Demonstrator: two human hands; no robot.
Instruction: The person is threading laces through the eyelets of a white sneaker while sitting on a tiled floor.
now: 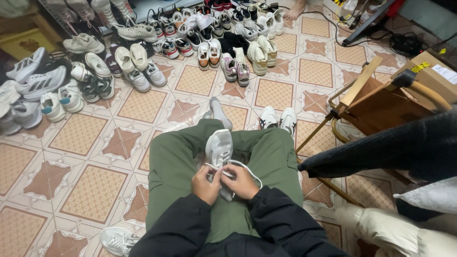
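Seated person, green trousers (181, 162), black jacket sleeves (190, 223); a white sneaker (220, 152) rests on the lap between the thighs, sole up and toe pointing away from the body. Left hand (205, 184) sits against the shoe's near end, fingers curled together and pinching a white lace (247, 167). Right hand (243, 182) just beside it, touching it, fingers bent and pressed together on the same lace, which loops out to the right over the thigh. Feet in white shoes (278, 118) on the patterned tile floor (90, 138). Many pairs of sneakers (138, 62) crowd the far edge and left side of the floor. Wooden chair (376, 102) to the right, cardboard box (435, 71) behind it. One loose white sneaker (116, 240) lies by the near left edge
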